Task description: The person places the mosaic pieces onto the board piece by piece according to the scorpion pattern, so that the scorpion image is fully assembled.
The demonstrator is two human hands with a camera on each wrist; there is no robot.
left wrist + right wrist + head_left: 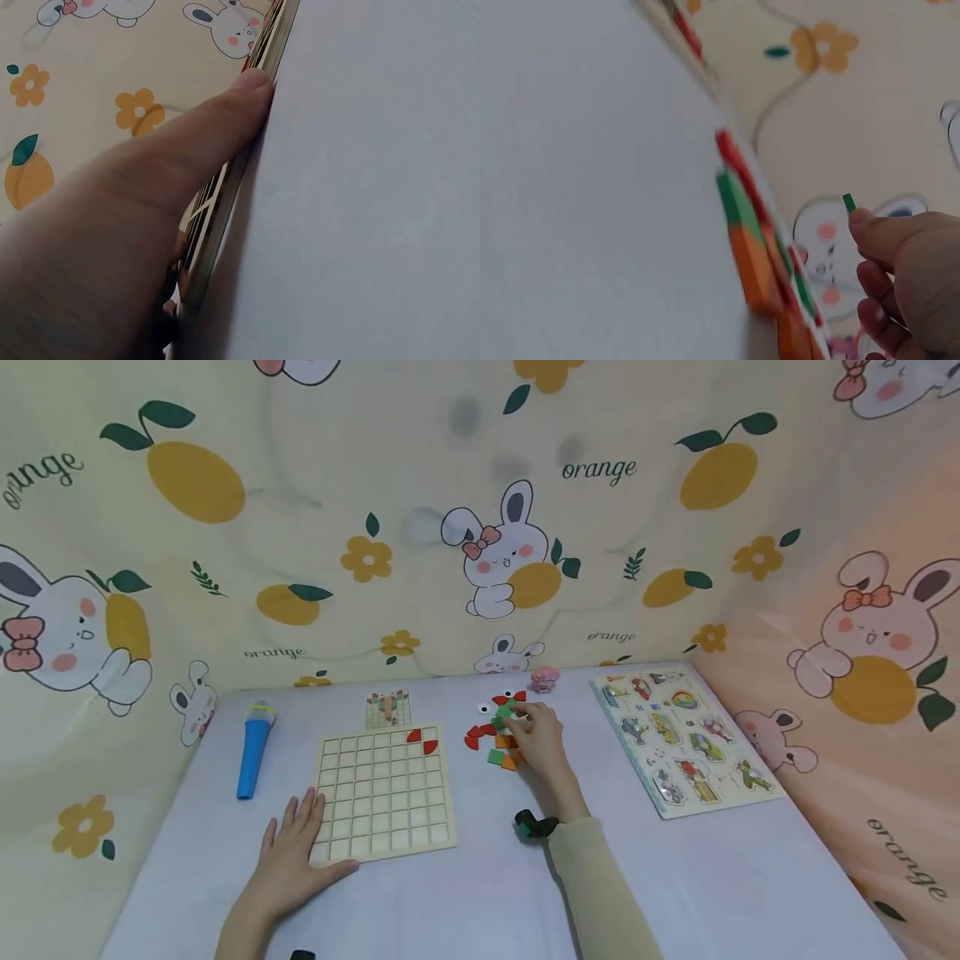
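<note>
A wooden grid board [375, 814] lies on the white table, with two red quarter-round tiles [430, 747] in cells at its far right corner. My left hand [291, 862] rests at the board's near left corner, fingers straight over the left side. The left thumb [240, 101] lies along the near edge. Right of the board, my right hand [542, 743] pinches a small green tile [849, 203] between thumb and fingertip, raised above the loose pieces. Beneath it lie red pieces [472, 742], orange tiles [510, 762] and a green tile [496, 757], partly hidden by the hand.
A small pattern card [387, 707] lies behind the board. On the left is a blue toy microphone [255, 756]; on the right, a picture puzzle board [678, 739]. A pink toy [544, 678] stands at the back. A black and teal object [534, 824] sits by the right wrist.
</note>
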